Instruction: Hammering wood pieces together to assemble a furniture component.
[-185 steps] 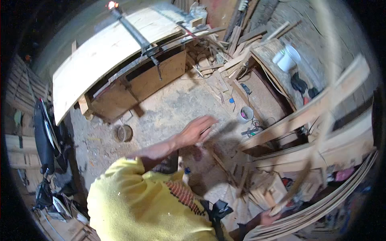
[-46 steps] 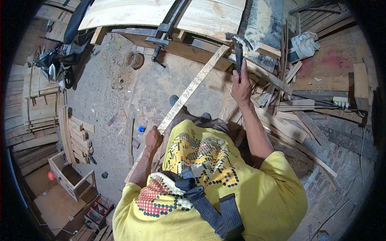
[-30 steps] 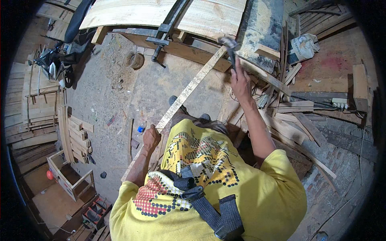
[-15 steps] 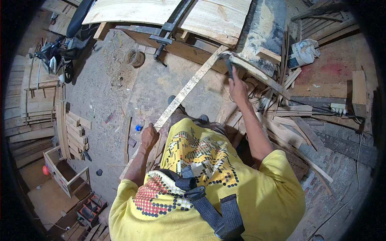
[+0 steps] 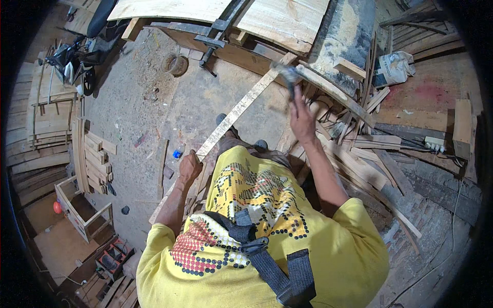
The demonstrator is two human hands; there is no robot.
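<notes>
My left hand [image 5: 190,167] is closed around the near end of a long, narrow wooden strip [image 5: 236,111]. The strip slants away from me to the right, its far end at the edge of a workbench [image 5: 241,59]. In my right hand [image 5: 303,120] is a hammer [image 5: 291,82], gripped by its dark handle. Motion blurs the hammer head, which is over or close beside the strip's far part; whether it touches the wood cannot be told.
A clamp [image 5: 210,46] grips a broad wooden panel [image 5: 282,23] on the bench. Scrap boards [image 5: 359,172] lie heaped at right, below a white sack [image 5: 393,69]. A round container [image 5: 174,65] and a blue-capped bottle [image 5: 178,151] are on the floor. At left stands a motorbike [image 5: 74,64].
The hammer has shifted slightly left and nearer to me relative to the strip's far end, and its head is now more blurred. My left hand keeps its hold. The view has moved a little.
</notes>
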